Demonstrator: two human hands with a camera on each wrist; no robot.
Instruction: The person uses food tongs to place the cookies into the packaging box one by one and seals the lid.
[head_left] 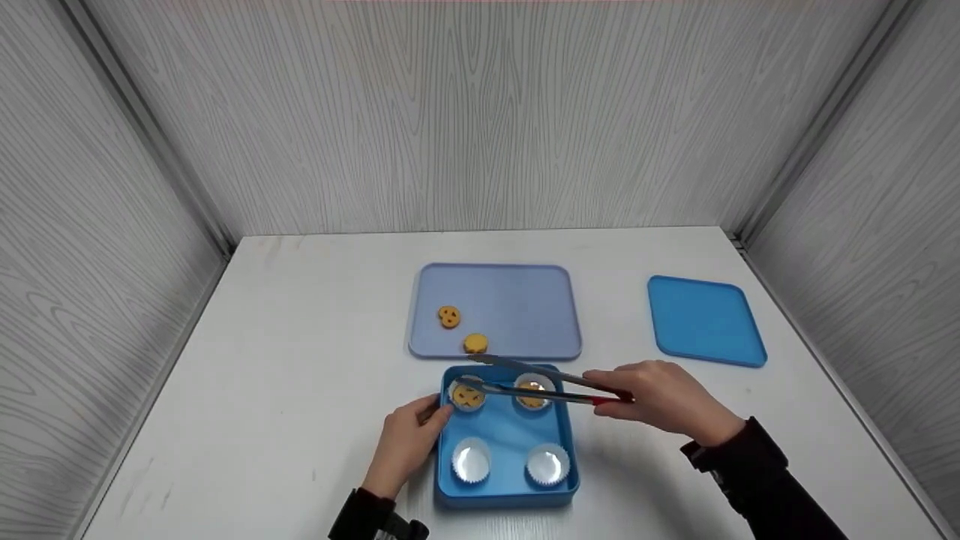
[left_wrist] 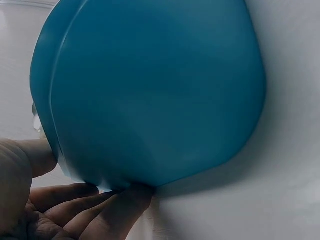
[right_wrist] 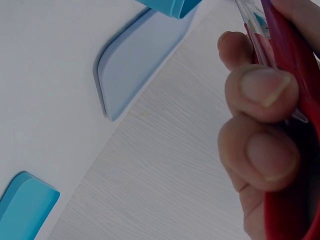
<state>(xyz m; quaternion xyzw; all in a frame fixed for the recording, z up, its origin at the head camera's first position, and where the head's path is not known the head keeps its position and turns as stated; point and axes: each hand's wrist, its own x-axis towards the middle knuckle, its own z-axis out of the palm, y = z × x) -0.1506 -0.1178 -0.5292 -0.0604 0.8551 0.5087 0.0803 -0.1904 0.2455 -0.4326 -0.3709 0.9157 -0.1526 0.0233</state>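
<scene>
My left hand point(head_left: 405, 442) grips the left wall of a blue box point(head_left: 506, 431), thumb at the rim and fingers along the outer side point(left_wrist: 150, 100). In my right hand point(head_left: 664, 394) are metal tongs point(head_left: 555, 379) with red handles point(right_wrist: 290, 45), their arms spread apart over the box's far end. One tip overlaps a cookie point(head_left: 468, 397) in the far-left paper cup; the other is by the tray's front edge, near a round yellow cookie point(head_left: 475, 343). Another cookie point(head_left: 532, 394) sits in the far-right cup, partly behind the tongs. Two silvery-looking cups point(head_left: 471, 460) stand at the near end.
Behind the box lies a pale lavender tray point(head_left: 517, 300) bearing the round cookie and a pretzel-shaped cookie point(head_left: 449, 316). A flat blue lid point(head_left: 706, 321) rests at the right of the white table point(head_left: 300, 337). Grey wood-grain panels point(head_left: 480, 112) enclose the back and sides.
</scene>
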